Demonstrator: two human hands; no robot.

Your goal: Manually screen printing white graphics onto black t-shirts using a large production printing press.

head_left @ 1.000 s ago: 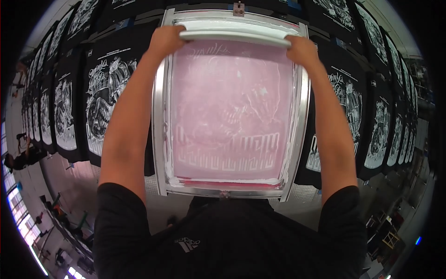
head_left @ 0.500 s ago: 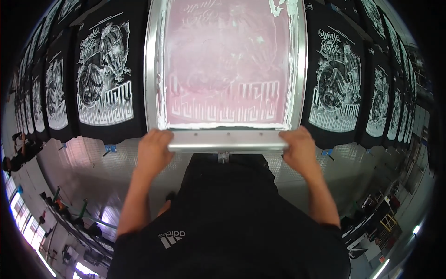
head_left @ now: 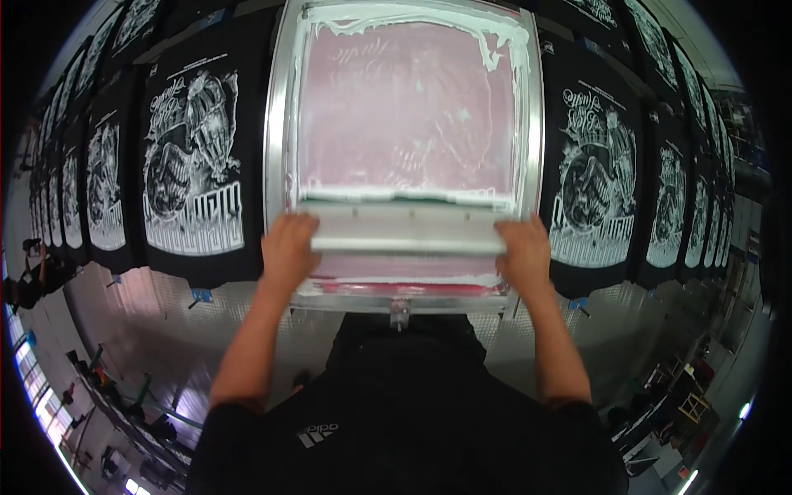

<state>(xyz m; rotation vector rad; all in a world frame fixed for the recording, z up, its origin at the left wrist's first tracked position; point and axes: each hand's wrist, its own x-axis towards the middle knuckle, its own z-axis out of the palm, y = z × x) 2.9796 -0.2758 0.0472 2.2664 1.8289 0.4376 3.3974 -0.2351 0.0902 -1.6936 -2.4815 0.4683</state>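
A silver squeegee (head_left: pixel 408 228) lies crosswise over a screen-printing screen, above the near part of its pink mesh (head_left: pixel 388 107). My left hand (head_left: pixel 289 252) is closed round its left end, and my right hand (head_left: pixel 523 254) grips the right end. White ink lines the squeegee's far edge and is smeared thickly along the mesh's far and right borders. The screen's metal frame (head_left: pixel 279 132) runs in front of me, with a clamp (head_left: pixel 400 313) at its near bar. Faint lettering and figure shapes show through the mesh. The squeegee is slightly blurred.
Black shirts printed in white stand on boards on both sides, one at the left (head_left: pixel 194 157) and one at the right (head_left: pixel 592 173). Blue-handled parts (head_left: pixel 200 295) stick out below them. At the far left is another person (head_left: pixel 33 272). Shiny metal flooring (head_left: pixel 239 330) lies below.
Both hands have moved the squeegee away from my body, from the screen's near bar onto the mesh. The view has tilted so the screen's far end shows.
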